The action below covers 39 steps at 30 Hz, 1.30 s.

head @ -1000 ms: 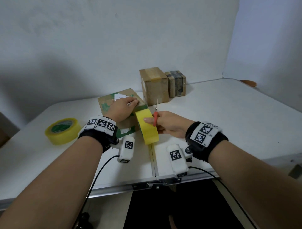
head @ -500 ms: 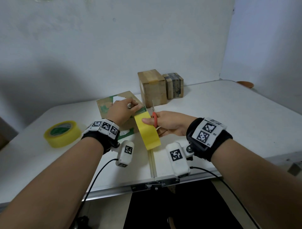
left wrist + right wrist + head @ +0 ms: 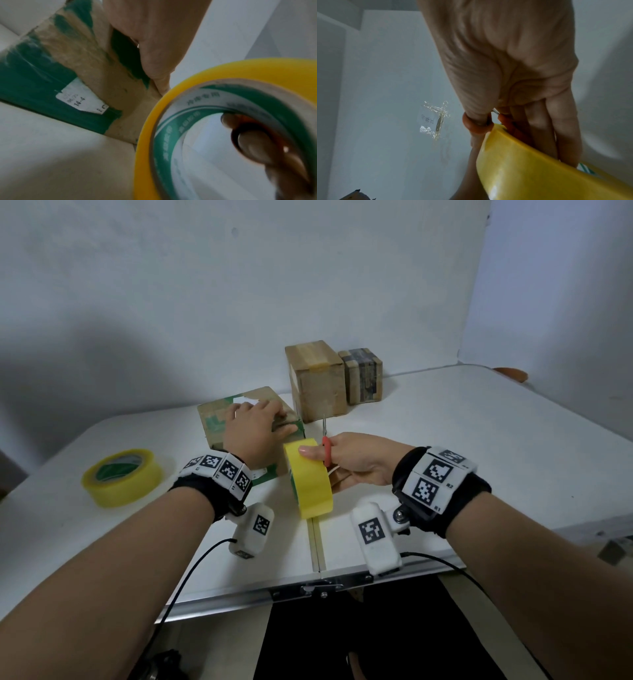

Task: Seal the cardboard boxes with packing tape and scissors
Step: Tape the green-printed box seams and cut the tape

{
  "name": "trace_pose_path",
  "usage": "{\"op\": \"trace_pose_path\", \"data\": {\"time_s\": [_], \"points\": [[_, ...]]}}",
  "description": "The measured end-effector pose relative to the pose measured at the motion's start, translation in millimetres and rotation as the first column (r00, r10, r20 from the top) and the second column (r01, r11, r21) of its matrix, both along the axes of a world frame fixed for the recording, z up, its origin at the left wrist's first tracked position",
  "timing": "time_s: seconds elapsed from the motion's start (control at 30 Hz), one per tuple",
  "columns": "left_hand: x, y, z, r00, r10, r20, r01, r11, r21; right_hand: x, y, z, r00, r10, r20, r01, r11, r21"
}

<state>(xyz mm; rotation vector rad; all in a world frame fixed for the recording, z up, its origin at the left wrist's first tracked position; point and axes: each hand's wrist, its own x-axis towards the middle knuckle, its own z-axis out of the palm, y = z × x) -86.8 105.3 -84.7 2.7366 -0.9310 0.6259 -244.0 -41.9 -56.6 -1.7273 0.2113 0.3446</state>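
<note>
A cardboard box with green print (image 3: pixel 214 419) (image 3: pixel 102 75) sits mid-table. My left hand (image 3: pixel 255 429) (image 3: pixel 154 40) lies flat on its top, with the thumb down at the box's near right corner. Just right of that corner, my right hand (image 3: pixel 356 460) (image 3: pixel 513 67) holds a yellow tape roll (image 3: pixel 310 484) (image 3: pixel 171 108) (image 3: pixel 530 169) upright. Its fingers pass through the core and the thumb rests on the rim. The same hand holds red-handled scissors (image 3: pixel 326 451) (image 3: pixel 471 128), blades pointing up and away. Any tape strip between roll and box is hidden.
A second yellow tape roll (image 3: pixel 121 477) lies flat at the left. Two taped boxes (image 3: pixel 317 381) (image 3: pixel 363 374) stand at the back by the wall. The white table (image 3: pixel 479 457) has a centre seam (image 3: pixel 317 542). A clear tape scrap (image 3: pixel 436 121) is stuck on it.
My left hand has gone from pinching at the box's right edge to lying flat across the top. The right hand, roll and scissors stay by the box corner.
</note>
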Motion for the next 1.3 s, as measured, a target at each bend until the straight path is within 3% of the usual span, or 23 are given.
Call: {"op": "trace_pose_path", "data": {"time_s": [0.13,0.3,0.57,0.73,0.9,1.0,1.13,1.23,1.3], "points": [[0,2,-6,0.995,-0.022,0.094,0.012,0.995,0.097,6,-7,5,0.996,-0.062,0.058,0.065,0.997,-0.05],[-1,2,-10,0.986,0.002,0.169,-0.032,0.984,0.175,11,-7,4,1.0,0.024,0.003,-0.023,0.993,-0.113],[0,10,2,0.994,-0.091,0.053,0.081,0.982,0.17,8,-9,-2,0.999,0.043,0.012,-0.043,0.999,0.022],[13,19,5,0.989,-0.142,0.033,0.134,0.976,0.172,15,1,-4,0.986,0.163,0.024,-0.164,0.984,0.074],[27,24,12,0.982,-0.189,-0.014,0.188,0.967,0.173,24,3,7,0.968,0.252,0.002,-0.252,0.967,-0.047],[27,26,15,0.976,-0.214,-0.032,0.217,0.963,0.162,31,-9,14,0.988,0.156,0.015,-0.154,0.984,-0.094],[26,31,19,0.98,-0.176,-0.093,0.189,0.967,0.169,47,-24,9,0.976,-0.124,0.177,0.171,0.944,-0.282],[24,37,17,0.984,-0.148,-0.101,0.166,0.965,0.203,63,-25,5,0.956,-0.103,0.276,0.219,0.875,-0.432],[20,37,16,0.983,-0.138,-0.119,0.16,0.965,0.206,74,-22,8,0.949,-0.047,0.311,0.188,0.877,-0.441]]}}
